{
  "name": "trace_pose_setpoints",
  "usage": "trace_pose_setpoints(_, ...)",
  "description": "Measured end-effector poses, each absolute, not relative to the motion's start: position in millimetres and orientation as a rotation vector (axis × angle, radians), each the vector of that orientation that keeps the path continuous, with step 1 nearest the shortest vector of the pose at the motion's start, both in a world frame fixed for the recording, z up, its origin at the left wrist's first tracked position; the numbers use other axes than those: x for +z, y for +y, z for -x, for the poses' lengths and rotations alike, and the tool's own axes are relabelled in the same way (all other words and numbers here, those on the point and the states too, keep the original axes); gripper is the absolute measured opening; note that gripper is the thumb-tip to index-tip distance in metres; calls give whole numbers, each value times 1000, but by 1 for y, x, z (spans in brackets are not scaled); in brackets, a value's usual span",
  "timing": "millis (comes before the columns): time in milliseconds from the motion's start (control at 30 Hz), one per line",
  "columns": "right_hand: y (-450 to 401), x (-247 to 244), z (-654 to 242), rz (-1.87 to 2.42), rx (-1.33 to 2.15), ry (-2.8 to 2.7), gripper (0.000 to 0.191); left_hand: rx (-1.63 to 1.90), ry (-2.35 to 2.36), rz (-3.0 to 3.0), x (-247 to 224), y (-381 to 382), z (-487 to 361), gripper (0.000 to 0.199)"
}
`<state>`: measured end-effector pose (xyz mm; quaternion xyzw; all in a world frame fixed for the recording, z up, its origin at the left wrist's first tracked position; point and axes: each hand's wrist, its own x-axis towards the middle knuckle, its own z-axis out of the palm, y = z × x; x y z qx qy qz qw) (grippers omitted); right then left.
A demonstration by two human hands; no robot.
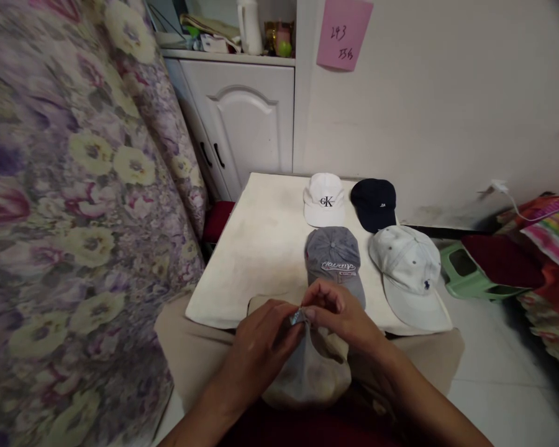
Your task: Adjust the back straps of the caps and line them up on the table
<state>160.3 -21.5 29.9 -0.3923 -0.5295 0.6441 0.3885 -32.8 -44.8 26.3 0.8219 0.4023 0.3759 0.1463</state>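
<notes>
A beige-grey cap (310, 375) is held over my lap at the near edge of the table. My left hand (265, 338) pinches its upper edge beside a small bluish piece. Close against it, my right hand (338, 310) grips the same edge from the right, fingers bent. Just beyond my hands lies a grey cap (333, 248) with white lettering. Farther back are a white cap (325, 198) with black letters and a dark navy cap (375, 203). At the right edge rests a pale cap (412, 264) with a small dark logo, its brim toward me.
The low table (251, 242) has a cream cover. A floral curtain (93, 236) hangs at the left, near a white cabinet (246, 118). On the right floor stands a green stool (463, 267) with a dark red top. A pink paper (345, 34) is on the wall.
</notes>
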Motion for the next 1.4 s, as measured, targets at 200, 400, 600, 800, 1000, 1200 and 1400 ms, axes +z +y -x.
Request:
trace_pose_setpoints(200, -22, 27, -157, 955, 1637, -1266, 19, 1055, 1129, -2350, 28, -43, 32, 22)
trace_pose_setpoints(400, -24, 26, -156, 931, 1658, -1213, 27, 1044, 1122, -2303, 29, -43, 32, 23)
trace_pose_setpoints(600, -27, 19, -163, 921, 1679, -1162, 31, 1013, 1138, -2082, 37, -41, 33, 14)
trace_pose_setpoints(800, -23, 24, -163, 1123, 1476, -1518, 35, 971, 1134, -1910, 43, -39, 34, 16)
trace_pose_setpoints(1000, -20, 24, -159, 1157, 1436, -1574, 17, 918, 1151, -1825, 42, -38, 34, 13)
trace_pose_setpoints(1200, -21, 22, -159, 1124, 1507, -1491, 19, 912, 1229, -1768, 38, -38, 35, 17)
trace_pose_setpoints(1400, -22, 18, -161, 1122, 1583, -1317, 22, 924, 1233, -1766, 40, -40, 38, 10)
